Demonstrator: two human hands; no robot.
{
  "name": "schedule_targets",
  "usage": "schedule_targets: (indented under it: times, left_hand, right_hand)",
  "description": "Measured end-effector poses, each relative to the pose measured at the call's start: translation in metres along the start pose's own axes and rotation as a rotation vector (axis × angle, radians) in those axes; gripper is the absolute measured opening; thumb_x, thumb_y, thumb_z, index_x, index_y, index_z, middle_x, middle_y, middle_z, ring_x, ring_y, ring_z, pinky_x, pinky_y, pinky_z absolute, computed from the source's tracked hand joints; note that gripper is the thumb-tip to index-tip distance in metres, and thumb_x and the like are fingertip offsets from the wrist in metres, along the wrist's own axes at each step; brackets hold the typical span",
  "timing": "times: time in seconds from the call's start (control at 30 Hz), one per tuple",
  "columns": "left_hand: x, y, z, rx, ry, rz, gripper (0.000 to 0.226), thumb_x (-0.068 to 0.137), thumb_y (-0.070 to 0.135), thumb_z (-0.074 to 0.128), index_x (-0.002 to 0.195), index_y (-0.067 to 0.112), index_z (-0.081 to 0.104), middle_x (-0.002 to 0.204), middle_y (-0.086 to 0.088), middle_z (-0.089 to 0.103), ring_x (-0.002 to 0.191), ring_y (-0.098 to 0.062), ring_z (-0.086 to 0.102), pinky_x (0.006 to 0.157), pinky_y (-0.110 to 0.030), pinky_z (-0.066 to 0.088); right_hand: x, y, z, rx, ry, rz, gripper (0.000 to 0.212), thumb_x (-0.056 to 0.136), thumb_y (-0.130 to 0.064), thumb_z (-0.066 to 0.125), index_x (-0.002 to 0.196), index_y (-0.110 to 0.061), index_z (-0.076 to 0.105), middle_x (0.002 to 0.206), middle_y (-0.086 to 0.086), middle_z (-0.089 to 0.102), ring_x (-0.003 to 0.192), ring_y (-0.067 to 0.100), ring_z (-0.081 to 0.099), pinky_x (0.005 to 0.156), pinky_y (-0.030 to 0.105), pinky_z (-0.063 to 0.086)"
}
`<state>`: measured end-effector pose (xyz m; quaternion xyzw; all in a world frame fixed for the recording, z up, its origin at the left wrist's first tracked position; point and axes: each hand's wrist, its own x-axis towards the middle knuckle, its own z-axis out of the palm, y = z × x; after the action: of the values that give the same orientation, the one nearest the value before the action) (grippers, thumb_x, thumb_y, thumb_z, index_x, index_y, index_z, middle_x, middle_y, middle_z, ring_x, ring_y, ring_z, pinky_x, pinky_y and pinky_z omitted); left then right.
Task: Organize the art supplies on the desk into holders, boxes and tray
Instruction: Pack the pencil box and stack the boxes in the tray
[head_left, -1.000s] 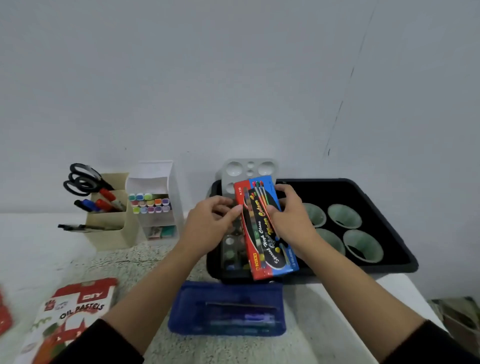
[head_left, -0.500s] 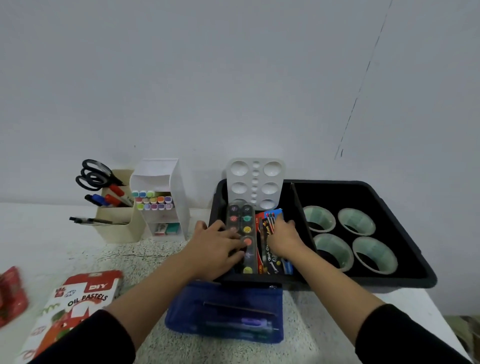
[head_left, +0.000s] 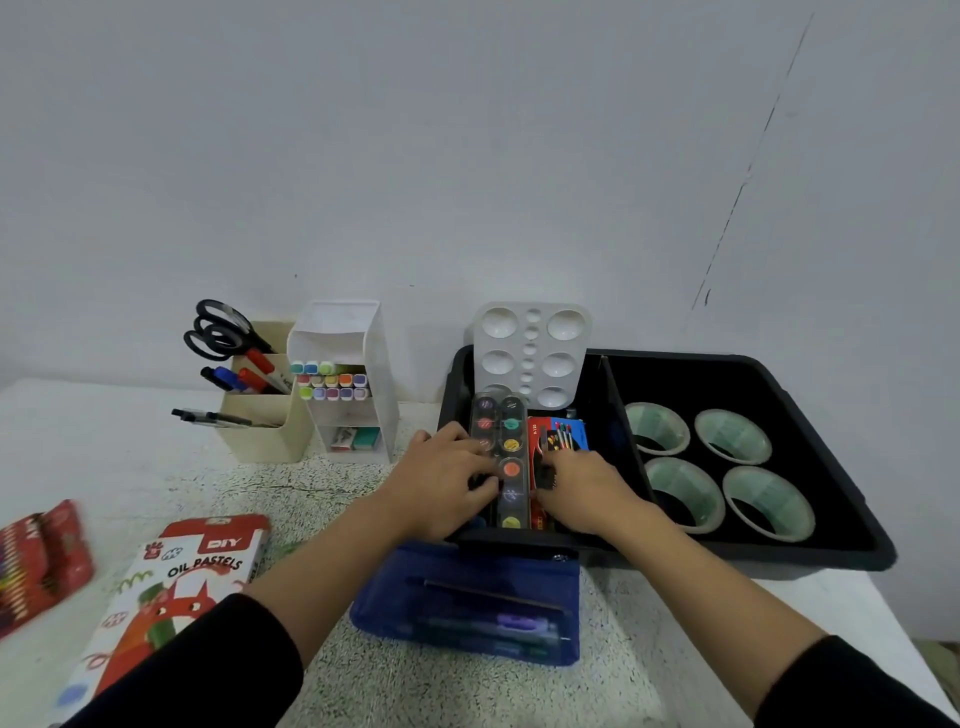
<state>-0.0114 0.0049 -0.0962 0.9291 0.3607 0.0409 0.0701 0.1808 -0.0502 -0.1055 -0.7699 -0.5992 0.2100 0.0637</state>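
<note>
Nearest on the bench (head_left: 332, 691) lies a blue pencil pouch (head_left: 467, 608), with an oil pastels box (head_left: 171, 582) and a red pack (head_left: 36, 561) well apart to its left. Just beyond the pouch both hands reach into the left compartment of the black tray (head_left: 810, 558). The left hand (head_left: 441, 486) lies over a paint strip (head_left: 509, 447) with its fingers (head_left: 483, 480) bent and their tips on the clear lid; the thumb is hidden, so I cannot tell whether it grips or only steadies. The right hand (head_left: 584, 491) curls its fingers (head_left: 550, 467) down over the paint box (head_left: 558, 436), grasping it along the edge that faces the strip. That box lies flat, touching the strip's right side. It looks like a thin, light carton, stiff along its length but easy to dent, so its 2 long edges are the better hold, not the flat face. The strip is probably hard, smooth plastic and likely to slide. Further back a white palette (head_left: 530, 353) leans upright in the same compartment, and 4 tape rolls (head_left: 680, 493) fill the right one. Far left, a beige pen holder (head_left: 260, 436) and a white marker holder (head_left: 358, 415) stand near the wall.
</note>
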Motion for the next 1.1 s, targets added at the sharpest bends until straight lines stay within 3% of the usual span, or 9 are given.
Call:
schedule_targets:
  times: [0.17, 0.4, 0.47, 0.6, 0.73, 0.83, 0.97, 1.03, 1.1]
  left_hand:
    - [-0.006, -0.006, 0.007, -0.035, -0.01, 0.02, 0.066, 0.095, 0.061, 0.017, 0.118, 0.03, 0.071, 0.118, 0.017, 0.067, 0.117, -0.01, 0.039, 0.093, -0.042, 0.045]
    - [-0.011, 0.003, -0.002, -0.109, 0.043, -0.005, 0.036, 0.104, 0.042, 0.039, 0.11, 0.024, 0.069, 0.11, 0.009, 0.065, 0.114, -0.012, 0.045, 0.094, -0.04, 0.039]
    - [-0.023, 0.001, -0.002, -0.281, 0.17, 0.005, 0.026, 0.103, 0.033, 0.047, 0.107, 0.02, 0.07, 0.108, 0.007, 0.067, 0.11, -0.01, 0.052, 0.098, -0.039, 0.044]
    - [-0.075, -0.01, -0.006, -0.481, 0.369, 0.001, 0.019, 0.098, 0.02, 0.062, 0.115, 0.023, 0.07, 0.113, 0.012, 0.067, 0.107, -0.003, 0.059, 0.093, -0.017, 0.047]
    - [-0.144, -0.051, -0.009, -0.571, 0.46, -0.27, 0.024, 0.095, 0.018, 0.066, 0.102, 0.041, 0.067, 0.091, 0.025, 0.068, 0.09, -0.003, 0.065, 0.072, -0.014, 0.052]
    - [-0.192, -0.095, -0.011, -0.592, 0.529, -0.489, 0.019, 0.093, 0.014, 0.068, 0.095, 0.033, 0.072, 0.083, 0.018, 0.071, 0.079, -0.007, 0.066, 0.066, -0.017, 0.052]
    - [-0.247, -0.166, -0.013, -0.46, 0.597, -0.725, 0.018, 0.095, 0.012, 0.064, 0.105, 0.028, 0.066, 0.091, 0.016, 0.064, 0.085, -0.004, 0.061, 0.068, -0.022, 0.048]
    - [-0.273, -0.206, -0.011, -0.398, 0.608, -0.84, 0.022, 0.094, 0.009, 0.064, 0.114, 0.019, 0.066, 0.099, 0.004, 0.066, 0.091, -0.017, 0.063, 0.073, -0.029, 0.049]
    - [-0.298, -0.249, -0.007, -0.301, 0.494, -0.932, 0.034, 0.093, 0.012, 0.065, 0.127, 0.011, 0.062, 0.119, -0.013, 0.064, 0.108, -0.033, 0.06, 0.091, -0.043, 0.048]
  right_hand:
    - [-0.004, 0.006, -0.002, 0.057, 0.043, -0.002, 0.028, 0.086, -0.029, 0.072, 0.112, -0.018, 0.068, 0.117, 0.007, 0.055, 0.098, 0.024, 0.059, 0.083, 0.032, 0.052]
    - [-0.023, -0.012, -0.006, -0.19, 0.239, -0.063, 0.019, 0.095, -0.03, 0.053, 0.107, -0.02, 0.063, 0.098, 0.008, 0.066, 0.083, 0.031, 0.062, 0.063, 0.033, 0.042]
    - [-0.031, -0.02, -0.006, -0.118, 0.344, -0.108, 0.017, 0.095, -0.033, 0.053, 0.098, -0.021, 0.064, 0.087, 0.002, 0.064, 0.082, 0.03, 0.064, 0.06, 0.033, 0.04]
    - [-0.043, -0.049, 0.002, 0.238, 0.436, -0.35, 0.009, 0.092, -0.02, 0.063, 0.085, -0.018, 0.069, 0.075, -0.007, 0.067, 0.069, 0.012, 0.061, 0.065, 0.037, 0.053]
    - [-0.06, -0.093, 0.018, 0.393, 0.424, -0.547, 0.008, 0.093, -0.015, 0.067, 0.092, -0.019, 0.074, 0.083, -0.011, 0.069, 0.077, 0.004, 0.06, 0.069, 0.019, 0.048]
    - [-0.063, -0.125, 0.043, 0.398, 0.33, -0.596, 0.009, 0.096, -0.019, 0.065, 0.099, -0.021, 0.073, 0.09, -0.014, 0.069, 0.083, 0.002, 0.062, 0.073, 0.017, 0.05]
    - [-0.057, -0.181, 0.075, 0.368, 0.201, -0.581, 0.015, 0.097, -0.022, 0.062, 0.11, -0.022, 0.071, 0.091, -0.014, 0.064, 0.078, 0.005, 0.06, 0.072, 0.02, 0.051]
    - [-0.05, -0.214, 0.093, 0.288, 0.122, -0.552, 0.021, 0.097, -0.029, 0.062, 0.117, -0.025, 0.067, 0.098, -0.012, 0.063, 0.085, 0.005, 0.059, 0.079, 0.024, 0.051]
    - [-0.044, -0.246, 0.109, 0.194, 0.052, -0.518, 0.034, 0.094, -0.042, 0.065, 0.124, -0.028, 0.061, 0.111, -0.012, 0.062, 0.102, 0.008, 0.057, 0.089, 0.029, 0.05]
